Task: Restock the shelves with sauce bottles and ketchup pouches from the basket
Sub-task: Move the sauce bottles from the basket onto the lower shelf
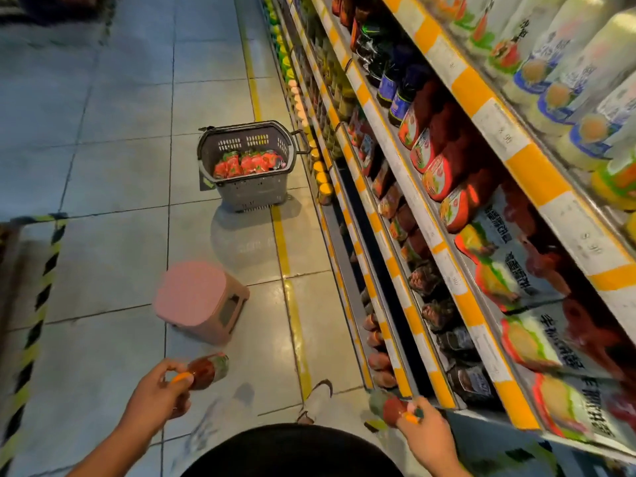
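Observation:
My left hand [159,395] grips a red sauce bottle [210,370] with an orange cap, held low over the floor tiles. My right hand [425,432] grips a second red sauce bottle [390,407] right at the front edge of a lower shelf [402,376]. A grey basket [247,191] stands on the floor further up the aisle, with several red ketchup pouches [247,165] in its bottom. The shelving unit [457,280] runs along the right, filled with bottles and pouches.
A pink plastic stool [198,299] stands on the floor between me and the basket. A yellow floor line [292,304] runs along the shelf base. Black-yellow hazard tape [41,290] marks the left side. My foot [318,399] shows below.

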The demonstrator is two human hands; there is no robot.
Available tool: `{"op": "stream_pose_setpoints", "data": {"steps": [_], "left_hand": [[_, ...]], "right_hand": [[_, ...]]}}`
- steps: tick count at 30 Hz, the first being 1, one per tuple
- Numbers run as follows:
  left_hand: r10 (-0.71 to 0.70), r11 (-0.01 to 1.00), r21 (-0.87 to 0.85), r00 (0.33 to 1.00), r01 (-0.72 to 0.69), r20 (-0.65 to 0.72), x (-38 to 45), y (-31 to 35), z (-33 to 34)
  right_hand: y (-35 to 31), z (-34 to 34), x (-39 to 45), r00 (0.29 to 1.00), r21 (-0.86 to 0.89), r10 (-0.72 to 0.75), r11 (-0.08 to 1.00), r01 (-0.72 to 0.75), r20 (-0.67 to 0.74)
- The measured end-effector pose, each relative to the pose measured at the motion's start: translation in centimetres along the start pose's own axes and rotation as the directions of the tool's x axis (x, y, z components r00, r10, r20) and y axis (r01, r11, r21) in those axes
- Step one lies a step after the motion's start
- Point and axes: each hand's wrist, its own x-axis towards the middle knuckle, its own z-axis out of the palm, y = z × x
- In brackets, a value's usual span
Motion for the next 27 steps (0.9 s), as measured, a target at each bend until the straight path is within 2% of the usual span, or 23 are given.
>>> {"op": "stream_pose_setpoints", "data": {"steps": [4,7,9,11,14,17,20,22,27], "left_hand": [[-0.059,0.998,0.006,0.998,0.059,-0.008,3.5,2.2,0.1],[-0.102,0.993,0.059,0.994,0.1,0.038,8.0,4.1,-0.2],[-0.108,0.987,0.131,0.99,0.095,0.096,11.7,5.7,-0.4],[-0.076,0.97,0.239,0.979,0.029,0.192,15.7,7.9,-0.2],[0.008,0.892,0.419,0.934,-0.168,0.357,21.7,11.6,0.7],[0.092,0.795,0.492,0.872,-0.355,0.48,27.1,15.3,2.3],[0.128,0.707,0.527,0.818,-0.472,0.56,31.4,18.5,5.3],[0.146,0.668,0.529,0.789,-0.523,0.596,34.3,19.7,8.4],[0.165,0.701,0.422,0.706,-0.575,0.689,42.3,18.1,18.1]], "right_hand": [[-10.4,-1.1,1.7,0.979,0.106,-0.198,0.973,0.203,-0.056],[-17.2,-0.7,2.9,0.968,0.184,-0.235,0.951,0.247,-0.087],[-20.2,-0.2,4.4,0.974,0.213,-0.185,0.954,0.21,-0.13],[-22.5,0.6,5.5,0.974,0.251,-0.138,0.951,0.181,-0.178],[-23.4,3.0,7.8,0.97,0.292,-0.041,0.95,0.112,-0.239],[-21.9,6.5,11.7,0.967,0.405,0.102,0.914,0.0,-0.232],[-23.1,9.0,13.6,0.94,0.51,0.26,0.853,-0.115,-0.223],[-23.3,10.8,15.8,0.93,0.567,0.299,0.813,-0.131,-0.214],[-21.3,16.2,24.0,0.846,0.724,0.501,0.651,-0.228,-0.184]]}}
